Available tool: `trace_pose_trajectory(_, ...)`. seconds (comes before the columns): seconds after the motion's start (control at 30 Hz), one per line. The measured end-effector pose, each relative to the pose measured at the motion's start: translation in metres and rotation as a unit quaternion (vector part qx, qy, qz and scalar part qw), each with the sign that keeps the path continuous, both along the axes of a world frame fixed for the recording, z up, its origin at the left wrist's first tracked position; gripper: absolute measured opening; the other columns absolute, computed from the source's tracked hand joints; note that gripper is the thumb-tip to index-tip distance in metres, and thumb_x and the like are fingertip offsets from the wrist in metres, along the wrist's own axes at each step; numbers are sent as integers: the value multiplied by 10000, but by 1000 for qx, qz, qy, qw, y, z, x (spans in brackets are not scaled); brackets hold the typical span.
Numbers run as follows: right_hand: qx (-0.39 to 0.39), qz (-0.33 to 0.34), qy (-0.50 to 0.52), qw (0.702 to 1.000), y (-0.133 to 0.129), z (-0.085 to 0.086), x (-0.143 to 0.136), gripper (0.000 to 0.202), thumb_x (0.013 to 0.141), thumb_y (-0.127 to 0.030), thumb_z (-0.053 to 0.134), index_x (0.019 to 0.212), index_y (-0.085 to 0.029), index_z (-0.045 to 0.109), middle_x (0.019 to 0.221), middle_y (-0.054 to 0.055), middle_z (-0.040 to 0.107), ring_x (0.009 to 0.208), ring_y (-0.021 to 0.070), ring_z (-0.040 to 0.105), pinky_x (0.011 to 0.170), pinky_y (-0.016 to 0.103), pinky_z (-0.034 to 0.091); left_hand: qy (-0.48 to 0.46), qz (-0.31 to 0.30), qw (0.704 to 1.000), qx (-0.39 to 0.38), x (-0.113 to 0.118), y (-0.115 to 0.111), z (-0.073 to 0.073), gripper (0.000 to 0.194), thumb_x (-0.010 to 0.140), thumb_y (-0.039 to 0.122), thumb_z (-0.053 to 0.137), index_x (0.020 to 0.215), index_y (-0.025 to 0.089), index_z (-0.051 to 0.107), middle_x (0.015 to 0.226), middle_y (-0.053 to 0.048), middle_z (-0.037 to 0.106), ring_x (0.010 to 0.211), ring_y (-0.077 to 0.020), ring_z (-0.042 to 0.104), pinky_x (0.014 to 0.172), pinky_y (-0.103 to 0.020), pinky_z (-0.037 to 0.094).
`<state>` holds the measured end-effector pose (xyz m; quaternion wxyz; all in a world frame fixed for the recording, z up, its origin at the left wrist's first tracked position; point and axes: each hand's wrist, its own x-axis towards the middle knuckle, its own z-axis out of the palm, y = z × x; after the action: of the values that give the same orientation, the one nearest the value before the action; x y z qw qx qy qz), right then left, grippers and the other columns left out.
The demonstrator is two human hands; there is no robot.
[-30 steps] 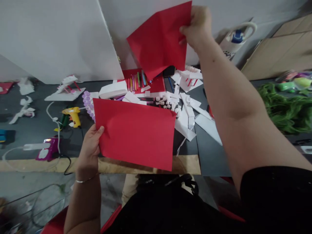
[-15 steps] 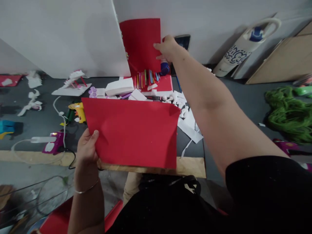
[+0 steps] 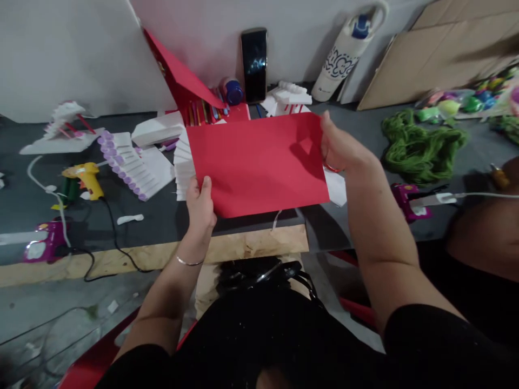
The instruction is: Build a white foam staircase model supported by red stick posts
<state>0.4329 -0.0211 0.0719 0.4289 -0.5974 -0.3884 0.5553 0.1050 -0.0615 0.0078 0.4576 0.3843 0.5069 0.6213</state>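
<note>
Fingers (image 3: pixel 206 185) of left hand (image 3: pixel 201 208), right hand (image 3: pixel 339 146) pinching red sheet (image 3: pixel 259 165); dark table (image 3: pixel 160 221), pale wall (image 3: pixel 294 32)

The right hand (image 3: pixel 338 145) has let go of the back red sheet (image 3: pixel 182 73), now apparently slumped over the markers (image 3: pixel 198 112), and grips the front red sheet (image 3: pixel 261 165).

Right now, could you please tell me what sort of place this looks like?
Probably a craft workspace: a glue gun and green yarn lie on the table, with red paper held above it.
</note>
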Motion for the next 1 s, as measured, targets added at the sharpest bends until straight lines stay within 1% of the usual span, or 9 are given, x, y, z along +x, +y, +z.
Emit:
trace_pose_trajectory(0.1,-15,-19,-29,999,-33,-28,12,204,878,-421,842,943,-255,742,933,41,812,908,219,777,984,429,668,21,-17,1000,0,13,-1,-11,540,795,702,817,1020,236,661,1121,-108,787,1083,-260,760,1000,-421,642)
trace_pose_trajectory(0.23,15,-71,-77,994,-52,-48,29,127,803,-275,819,917,-274,764,874,17,813,822,217,775,928,452,683,90,-119,987,-61,8,-16,-19,477,851,670,774,981,232,638,916,-68,756,880,-217,759,745,-340,664)
trace_pose_trajectory(0.4,26,-88,-75,993,-51,-57,58,134,753,-265,832,870,-268,768,807,10,801,750,197,768,743,367,682,207,-158,965,-10,-27,-7,16,365,944,554,711,1112,235,651,900,-46,770,660,-165,726,493,-260,544)
trace_pose_trajectory(0.5,53,-104,-49,992,-47,-65,65,197,699,-259,868,871,-279,773,762,-7,784,677,180,737,625,323,650,382,-68,915,108,-42,38,69,233,986,332,714,1200,241,699,1026,-43,780,911,-189,752,902,-318,626)
trace_pose_trajectory(0.63,69,-107,-24,992,-45,-72,62,196,681,-276,884,848,-282,781,815,14,803,656,176,720,636,341,660,656,-35,751,69,-34,131,128,793,935,-7,604,1673,224,432,1337,-105,726,1386,-374,615,1258,-714,345)
trace_pose_trajectory(0.73,60,-113,-24,991,-47,-71,56,183,676,-273,877,837,-264,791,842,29,810,665,174,723,651,332,663,659,-119,743,5,-18,204,137,556,943,49,619,1497,-3,609,1270,-181,730,1546,-486,459,1281,-778,192)
trace_pose_trajectory(0.8,49,-114,-23,992,-49,-68,51,168,684,-276,868,834,-255,796,810,22,800,674,173,729,645,317,660,637,-138,758,11,-5,242,131,548,831,300,870,1326,104,742,1390,-152,733,1592,-395,441,1379,-564,195)
trace_pose_trajectory(0.93,10,-71,-16,997,-49,-62,40,140,694,-275,882,794,-244,789,741,3,779,639,149,710,629,276,642,664,-202,720,-22,19,276,128,1095,952,369,782,1711,-31,101,1621,-236,540,1605,-421,401,1319,-655,244)
trace_pose_trajectory(1.0,3,-51,-18,999,-49,-59,38,136,712,-267,879,820,-246,799,784,0,798,642,137,703,621,259,627,684,-204,700,-18,29,268,139,1083,986,372,760,1688,-69,64,1581,-201,582,1574,-396,451,1326,-621,232)
